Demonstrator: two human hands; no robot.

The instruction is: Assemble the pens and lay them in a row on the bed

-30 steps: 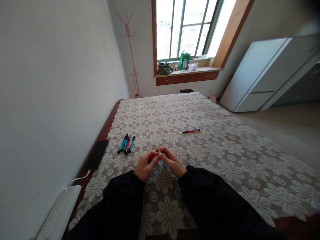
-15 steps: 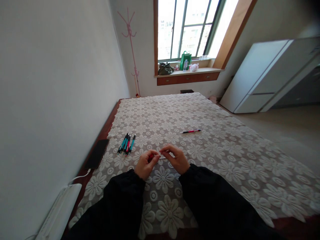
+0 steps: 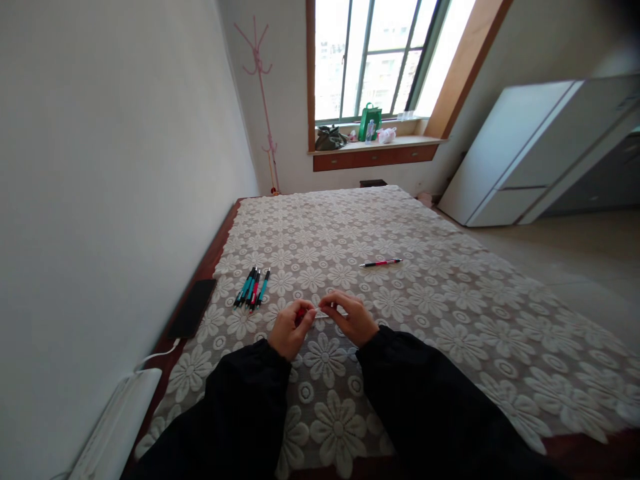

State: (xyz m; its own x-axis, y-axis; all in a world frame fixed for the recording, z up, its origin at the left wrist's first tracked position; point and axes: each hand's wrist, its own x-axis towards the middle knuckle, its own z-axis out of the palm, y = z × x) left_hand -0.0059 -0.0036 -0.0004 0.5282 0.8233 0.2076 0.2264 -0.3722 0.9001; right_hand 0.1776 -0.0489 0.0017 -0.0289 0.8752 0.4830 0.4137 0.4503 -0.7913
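Red pen part (image 3: 301,313) and thin pale refill (image 3: 327,314) pinched between my two hands above the lace cloth.

My left hand (image 3: 289,330) curls shut around the red pen part, fingertips pressed on it; my right hand (image 3: 353,319) pinches the thin pale refill, which runs level between both hands, just over the flowered lace tablecloth (image 3: 450,293). To my left a bundle of teal and red pens (image 3: 253,289) lies on the cloth, near a black phone (image 3: 193,309) at the edge. A single red-and-black pen (image 3: 381,263) lies well apart, farther ahead. A green bag (image 3: 369,121) stands on the windowsill (image 3: 400,141); any print on it or the pens is too small to read.
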